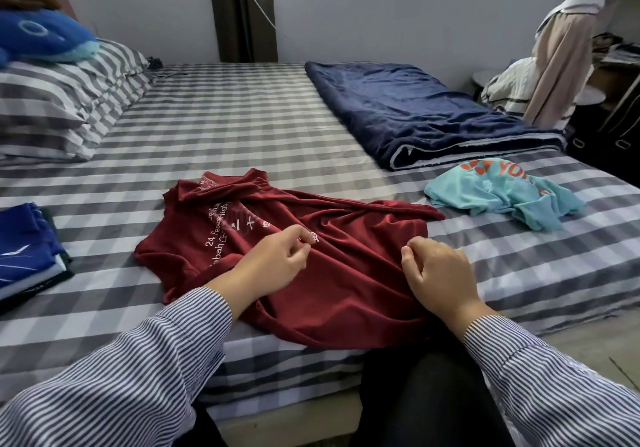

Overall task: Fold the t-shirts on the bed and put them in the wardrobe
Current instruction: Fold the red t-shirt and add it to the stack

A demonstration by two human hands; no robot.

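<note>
Grey-checked bed carries a crumpled maroon printed t-shirt at centre frame; above it left hand and right hand hover loosely curled, holding nothing.

Maroon t-shirt crumpled on checked bed. Left hand and right hand over it, fingers loosely curled, nothing clearly pinched. Teal t-shirt lies right.

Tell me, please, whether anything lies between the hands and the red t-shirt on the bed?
Nothing visible does. The left hand and the right hand are both right over the red t-shirt, which lies crumpled on the bed with nothing on top of it.
</note>
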